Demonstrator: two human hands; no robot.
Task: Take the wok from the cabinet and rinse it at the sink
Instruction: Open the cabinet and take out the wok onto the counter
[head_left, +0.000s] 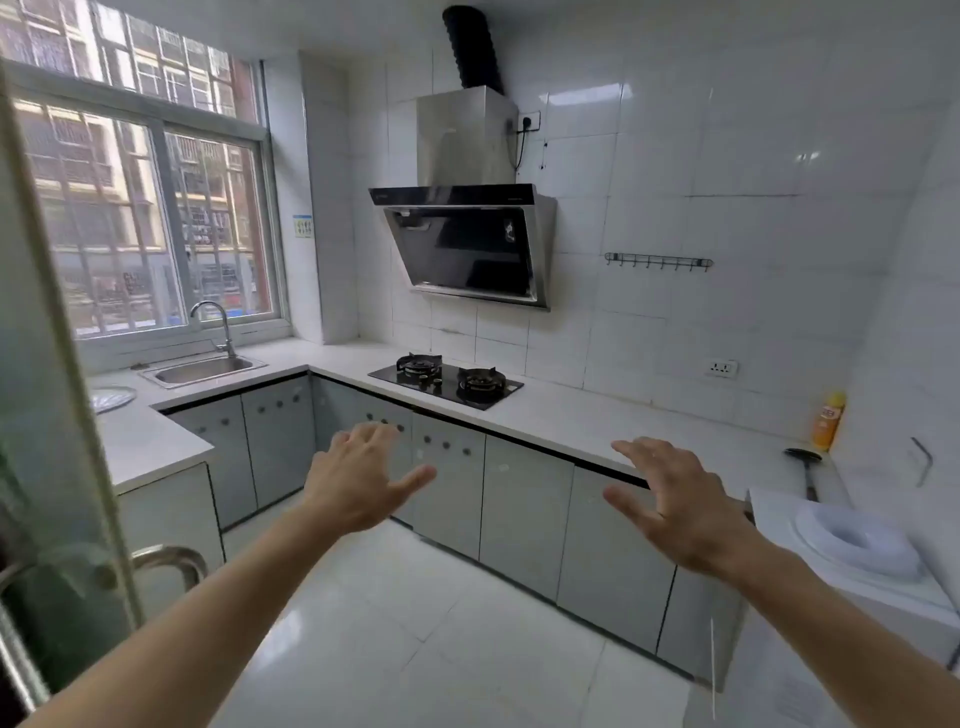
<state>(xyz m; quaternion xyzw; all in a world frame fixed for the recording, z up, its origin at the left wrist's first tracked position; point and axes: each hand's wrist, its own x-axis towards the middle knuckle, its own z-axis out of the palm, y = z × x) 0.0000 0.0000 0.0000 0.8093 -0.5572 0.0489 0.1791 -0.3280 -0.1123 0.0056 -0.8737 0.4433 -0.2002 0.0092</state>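
No wok is in sight. Grey cabinet doors (524, 509) run under the white counter, all closed. The steel sink (205, 368) with its curved faucet (215, 325) sits under the window at the far left. My left hand (363, 478) is stretched out in front of me, fingers spread, holding nothing, in front of the cabinets below the stove. My right hand (675, 499) is held out the same way, empty and open, before the doors further right.
A two-burner gas stove (447, 379) sits on the counter (597, 421) under a range hood (467, 244). An orange bottle (828, 421) and a black ladle (805, 467) lie at the right end. A glass door with a metal handle (161, 561) stands at my left. A white appliance (857, 551) is at the right.
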